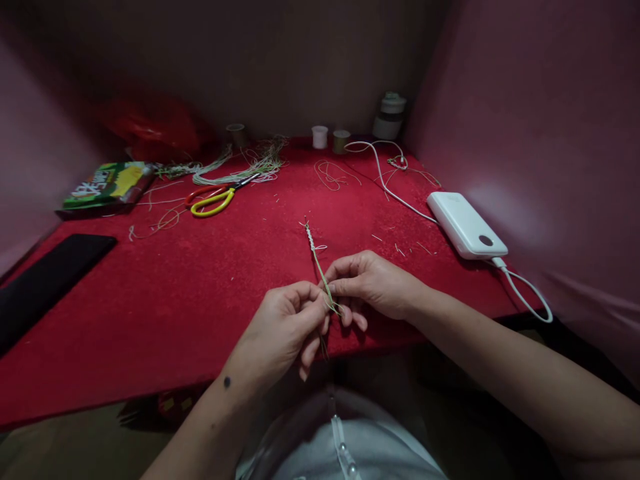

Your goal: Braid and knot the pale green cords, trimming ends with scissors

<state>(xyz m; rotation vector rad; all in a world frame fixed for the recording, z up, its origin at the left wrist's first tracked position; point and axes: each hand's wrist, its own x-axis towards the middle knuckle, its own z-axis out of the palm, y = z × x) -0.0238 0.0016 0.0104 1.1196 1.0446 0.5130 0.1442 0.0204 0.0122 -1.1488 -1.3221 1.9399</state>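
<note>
While both hands meet at the near edge of the red bench (200, 293), the left hand (285, 323) and right hand (367, 283) pinch a thin braided cord (316, 257) between closed fingers (320, 308); scissors (215, 199) lie well apart.

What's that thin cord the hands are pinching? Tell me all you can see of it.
The cord is a thin braid of pale green and white thread, knotted along its far part, with a frayed tip. It slants away over the red table. The left hand and right hand pinch its near end, where loose strands hang down.
</note>
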